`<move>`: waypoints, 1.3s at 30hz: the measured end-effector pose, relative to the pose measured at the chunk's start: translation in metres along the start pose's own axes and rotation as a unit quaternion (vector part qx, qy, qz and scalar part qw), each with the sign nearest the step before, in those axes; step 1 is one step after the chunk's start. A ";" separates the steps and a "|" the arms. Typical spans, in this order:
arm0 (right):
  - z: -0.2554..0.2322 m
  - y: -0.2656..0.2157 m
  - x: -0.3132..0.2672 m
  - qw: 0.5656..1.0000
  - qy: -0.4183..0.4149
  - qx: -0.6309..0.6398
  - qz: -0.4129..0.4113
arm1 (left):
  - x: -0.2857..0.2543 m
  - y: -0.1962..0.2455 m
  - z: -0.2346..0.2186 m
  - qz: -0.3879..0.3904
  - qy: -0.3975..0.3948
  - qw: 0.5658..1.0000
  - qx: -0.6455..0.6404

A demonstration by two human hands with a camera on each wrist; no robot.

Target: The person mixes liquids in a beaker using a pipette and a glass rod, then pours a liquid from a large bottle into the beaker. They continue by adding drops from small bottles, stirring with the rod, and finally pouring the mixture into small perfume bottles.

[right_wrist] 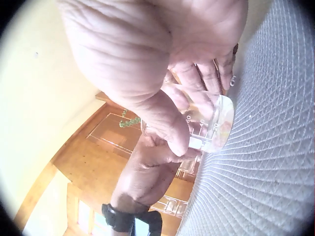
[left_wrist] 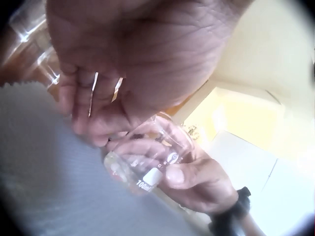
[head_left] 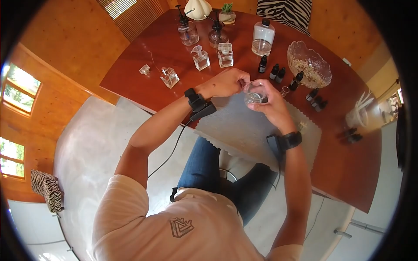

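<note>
A clear glass beaker [head_left: 254,94] with white graduation marks is held above the grey mat [head_left: 235,126] by my right hand [head_left: 274,104], its thumb and fingers around the glass. The print "100ml" shows on the beaker [left_wrist: 142,172] in the left wrist view. In the right wrist view, the beaker [right_wrist: 209,123] lies tilted between thumb and fingers. My left hand [head_left: 228,82] is beside the beaker's upper left side, fingers bent and tips close to the glass. Whether those fingertips pinch anything is hidden.
Glass bottles [head_left: 201,58] and two pump bottles [head_left: 188,34] stand at the back left. Behind the hands is a large bottle [head_left: 263,39]. Several small black bottles [head_left: 262,64] and a glass bowl [head_left: 309,65] of dried pieces are to the right, with a cup of white sticks [head_left: 357,117] beyond.
</note>
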State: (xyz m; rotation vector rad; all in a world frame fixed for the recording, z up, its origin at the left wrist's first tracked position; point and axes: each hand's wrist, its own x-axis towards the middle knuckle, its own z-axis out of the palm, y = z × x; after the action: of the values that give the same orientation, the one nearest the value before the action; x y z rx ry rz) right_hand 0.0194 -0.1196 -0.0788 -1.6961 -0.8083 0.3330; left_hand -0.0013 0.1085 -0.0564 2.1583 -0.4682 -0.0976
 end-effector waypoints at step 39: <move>-0.010 -0.024 -0.006 0.959 0.058 0.276 0.023 | 0.033 -0.039 -0.003 0.062 -0.111 0.973 -0.193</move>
State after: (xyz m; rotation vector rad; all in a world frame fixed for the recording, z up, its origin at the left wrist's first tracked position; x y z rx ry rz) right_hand 0.0134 -0.1285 -0.0548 -1.1974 -0.5241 0.4402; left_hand 0.0411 0.1186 -0.0823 1.7401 -0.6540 -0.3356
